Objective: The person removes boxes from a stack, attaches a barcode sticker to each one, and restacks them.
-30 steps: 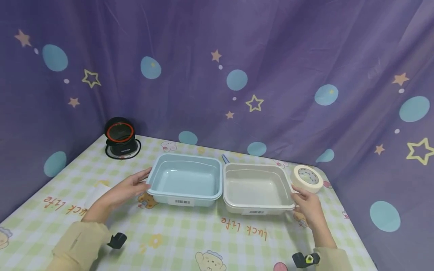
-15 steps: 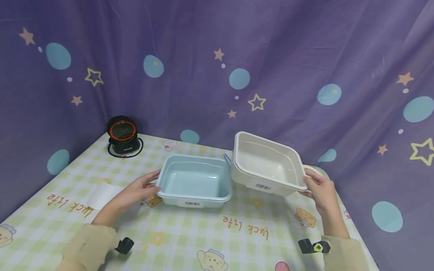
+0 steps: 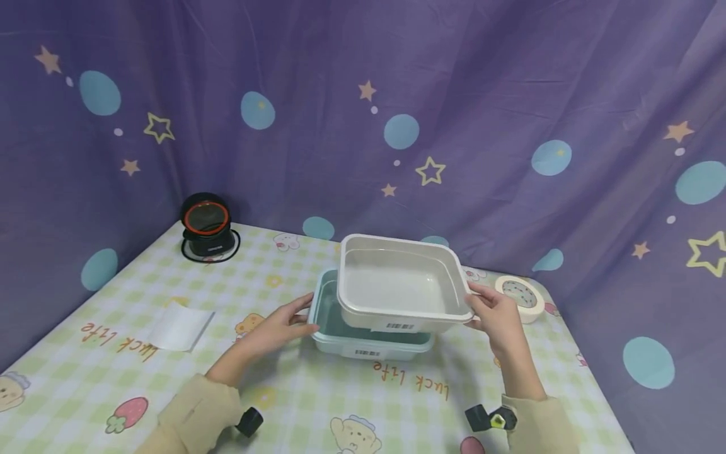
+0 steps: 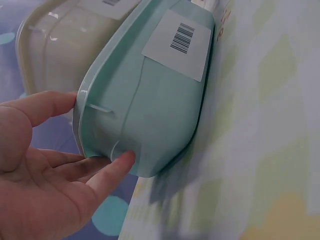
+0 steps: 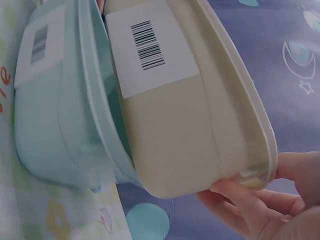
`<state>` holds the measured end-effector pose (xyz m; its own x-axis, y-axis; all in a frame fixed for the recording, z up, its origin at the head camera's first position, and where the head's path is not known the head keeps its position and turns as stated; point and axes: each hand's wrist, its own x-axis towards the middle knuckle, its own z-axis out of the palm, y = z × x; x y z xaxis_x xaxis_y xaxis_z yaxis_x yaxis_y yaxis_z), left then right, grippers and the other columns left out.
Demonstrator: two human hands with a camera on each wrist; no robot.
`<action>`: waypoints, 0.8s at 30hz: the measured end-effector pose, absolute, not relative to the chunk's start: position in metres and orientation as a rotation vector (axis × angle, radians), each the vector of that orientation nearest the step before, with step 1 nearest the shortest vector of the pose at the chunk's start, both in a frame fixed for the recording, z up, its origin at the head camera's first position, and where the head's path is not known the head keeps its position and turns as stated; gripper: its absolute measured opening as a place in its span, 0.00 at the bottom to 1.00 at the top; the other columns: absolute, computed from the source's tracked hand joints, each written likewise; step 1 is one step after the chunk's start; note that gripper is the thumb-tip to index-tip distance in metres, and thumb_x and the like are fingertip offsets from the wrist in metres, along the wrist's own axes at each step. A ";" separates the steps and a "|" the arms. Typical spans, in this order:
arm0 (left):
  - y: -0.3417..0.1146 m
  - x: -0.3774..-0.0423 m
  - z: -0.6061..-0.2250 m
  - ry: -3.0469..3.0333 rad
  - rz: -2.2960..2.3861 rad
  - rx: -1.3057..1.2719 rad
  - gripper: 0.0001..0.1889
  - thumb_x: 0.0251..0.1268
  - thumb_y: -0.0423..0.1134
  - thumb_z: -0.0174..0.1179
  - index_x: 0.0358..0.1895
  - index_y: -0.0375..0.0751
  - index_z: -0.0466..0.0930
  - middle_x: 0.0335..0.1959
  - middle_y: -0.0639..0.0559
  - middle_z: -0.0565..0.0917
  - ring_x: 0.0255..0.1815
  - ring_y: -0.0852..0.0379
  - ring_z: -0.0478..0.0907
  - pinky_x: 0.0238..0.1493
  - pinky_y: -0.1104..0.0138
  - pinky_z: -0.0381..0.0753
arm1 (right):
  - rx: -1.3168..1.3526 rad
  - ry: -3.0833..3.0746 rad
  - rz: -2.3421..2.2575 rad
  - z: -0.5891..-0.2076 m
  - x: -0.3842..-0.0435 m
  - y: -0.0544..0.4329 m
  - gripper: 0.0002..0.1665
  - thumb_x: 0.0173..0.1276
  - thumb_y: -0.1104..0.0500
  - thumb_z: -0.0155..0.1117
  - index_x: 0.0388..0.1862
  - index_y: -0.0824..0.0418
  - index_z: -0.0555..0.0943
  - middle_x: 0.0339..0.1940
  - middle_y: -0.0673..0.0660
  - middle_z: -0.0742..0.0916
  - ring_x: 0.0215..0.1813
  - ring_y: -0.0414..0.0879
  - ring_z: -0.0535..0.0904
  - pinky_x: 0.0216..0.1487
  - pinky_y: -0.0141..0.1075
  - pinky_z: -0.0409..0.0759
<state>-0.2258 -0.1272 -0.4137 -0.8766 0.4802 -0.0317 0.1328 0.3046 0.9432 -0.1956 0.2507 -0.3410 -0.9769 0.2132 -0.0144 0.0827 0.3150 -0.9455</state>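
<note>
A light blue plastic basin with a barcode label sits on the table. My left hand grips its left end; in the left wrist view the thumb is on the rim and the fingers are against the outer wall below. My right hand holds an off-white basin by its right end, thumb at the rim and fingers underneath. This raised basin overlaps the blue one from above, its bottom partly within the blue rim and shifted to the right. Most of the blue basin's inside is hidden by it.
At the back left stands a black round device with a red ring and a cable. A white sheet of paper lies left of my left arm. A wide roll of cream tape lies at the back right, before the purple curtain.
From beside the blue basin, the off-white basin has been lifted and carried left over it. My left hand has slid the blue basin to the right.
</note>
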 end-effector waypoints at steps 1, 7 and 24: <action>-0.126 -0.225 -0.413 2.276 1.590 0.545 0.39 0.71 0.38 0.56 0.76 0.29 0.43 0.76 0.29 0.52 0.70 0.31 0.64 0.67 0.48 0.70 | -0.281 -2.459 1.742 -0.341 -0.195 0.247 0.26 0.73 0.62 0.53 0.67 0.70 0.69 0.61 0.73 0.79 0.44 0.38 0.84 0.41 0.31 0.85; -0.123 -0.224 -0.414 2.289 1.599 0.537 0.40 0.70 0.40 0.56 0.76 0.30 0.44 0.76 0.30 0.53 0.70 0.31 0.64 0.68 0.47 0.68 | -0.298 -2.464 1.642 -0.340 -0.190 0.229 0.24 0.72 0.61 0.54 0.65 0.67 0.72 0.59 0.72 0.80 0.52 0.55 0.85 0.39 0.30 0.85; -0.124 -0.225 -0.419 2.271 1.621 0.540 0.42 0.69 0.42 0.58 0.76 0.30 0.43 0.76 0.30 0.51 0.70 0.31 0.63 0.68 0.48 0.68 | -0.281 -2.546 1.558 -0.343 -0.191 0.218 0.23 0.70 0.61 0.56 0.63 0.67 0.75 0.57 0.72 0.82 0.54 0.60 0.84 0.37 0.30 0.86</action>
<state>-0.2247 -0.1244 -0.4190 -0.8848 0.4653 -0.0237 0.1287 0.2930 0.9474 -0.1908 0.2176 -0.3426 -0.9723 0.2325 0.0242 0.0842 0.4451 -0.8915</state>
